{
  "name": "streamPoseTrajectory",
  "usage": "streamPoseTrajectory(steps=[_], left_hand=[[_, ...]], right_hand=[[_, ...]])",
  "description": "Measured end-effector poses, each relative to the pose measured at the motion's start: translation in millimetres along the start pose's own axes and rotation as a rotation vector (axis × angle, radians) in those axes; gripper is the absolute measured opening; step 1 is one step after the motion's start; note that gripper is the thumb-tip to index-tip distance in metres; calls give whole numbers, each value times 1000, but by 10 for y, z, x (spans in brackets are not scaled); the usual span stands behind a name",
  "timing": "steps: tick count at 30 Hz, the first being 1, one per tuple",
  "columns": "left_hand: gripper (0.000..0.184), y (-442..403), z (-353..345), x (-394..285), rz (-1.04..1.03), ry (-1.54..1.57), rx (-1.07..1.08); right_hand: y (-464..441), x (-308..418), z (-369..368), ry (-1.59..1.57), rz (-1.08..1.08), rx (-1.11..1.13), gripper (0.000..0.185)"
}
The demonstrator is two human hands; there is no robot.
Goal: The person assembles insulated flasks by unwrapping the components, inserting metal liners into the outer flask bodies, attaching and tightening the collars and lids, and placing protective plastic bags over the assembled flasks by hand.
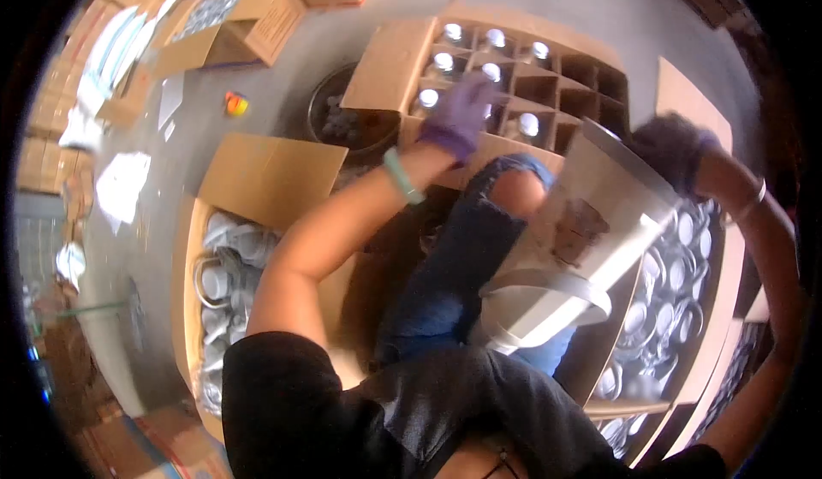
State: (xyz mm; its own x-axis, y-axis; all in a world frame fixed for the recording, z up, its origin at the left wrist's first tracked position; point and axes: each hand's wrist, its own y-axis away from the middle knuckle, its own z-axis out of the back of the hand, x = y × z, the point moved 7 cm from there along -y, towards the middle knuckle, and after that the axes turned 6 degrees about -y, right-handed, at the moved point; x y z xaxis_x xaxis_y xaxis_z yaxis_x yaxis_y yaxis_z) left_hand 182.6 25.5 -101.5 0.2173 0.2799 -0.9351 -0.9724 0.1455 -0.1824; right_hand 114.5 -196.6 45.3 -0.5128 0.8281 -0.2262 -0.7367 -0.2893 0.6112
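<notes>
My left hand, in a purple glove, reaches over a divided cardboard carton. Its fingers are smeared by motion beside a silver bottle cap, and I cannot tell whether they touch it. Several capped bottles stand in the carton's cells, among them one bottle near the front. A pale plastic bin with a brown stained patch leans tilted over my lap. My right hand, in a dark purple glove, is closed at the bin's upper rim, its fingertips partly hidden in shadow.
To the left, an open box holds clear glassware with pale lids. On the right, another box contains several handled glass jars. A round tub sits beyond my left arm. White sheets and an orange-yellow object lie on the floor.
</notes>
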Motion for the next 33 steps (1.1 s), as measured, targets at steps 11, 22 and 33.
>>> streamPoseTrajectory(steps=[11, 22, 33], left_hand=[[88, 523, 1293, 4224, 1007, -1362, -499], [50, 1091, 484, 5275, 848, -1169, -168], [43, 1302, 583, 2806, 913, 344, -531]], right_hand=[[-630, -550, -388, -517, 60, -178, 30], [-1321, -633, -224, -716, -71, -6, 33], [-805, -653, -248, -1303, -63, -575, 25]])
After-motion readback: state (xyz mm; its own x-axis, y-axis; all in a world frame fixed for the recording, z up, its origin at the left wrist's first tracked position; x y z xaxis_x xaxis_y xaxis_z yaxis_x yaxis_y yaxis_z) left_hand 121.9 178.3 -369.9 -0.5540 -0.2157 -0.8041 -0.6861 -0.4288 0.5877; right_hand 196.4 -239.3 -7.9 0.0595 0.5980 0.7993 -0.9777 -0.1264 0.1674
